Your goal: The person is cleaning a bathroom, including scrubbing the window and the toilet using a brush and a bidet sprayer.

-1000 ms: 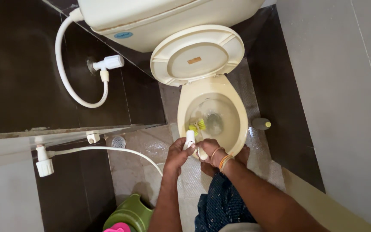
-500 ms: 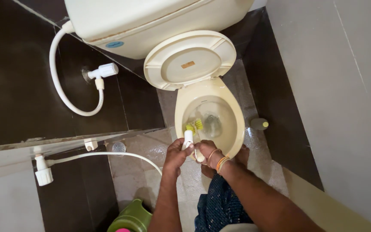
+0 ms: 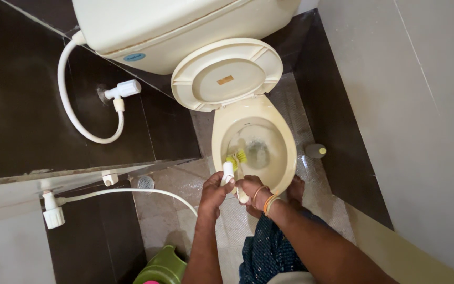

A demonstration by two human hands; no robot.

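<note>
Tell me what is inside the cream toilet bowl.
Inside the cream toilet bowl: yellow-green brush bristles and water at the drain. Both hands cover the brush's white handle lower down.

The cistern (image 3: 185, 26) is cut off by the top edge; its upper part is out of view. The brush handle (image 3: 228, 171) disappears inside the left hand (image 3: 214, 192) — its lower end cannot be seen. The object in the right hand (image 3: 250, 188) is mostly covered by the fingers; only a pale tip shows, kind not determinable. The green stool (image 3: 161, 268) is cropped at the bottom edge. Both forearms run out of the lower edge. The small bottle (image 3: 316, 151) by the bowl is too small to tell — its label is unreadable.
</note>
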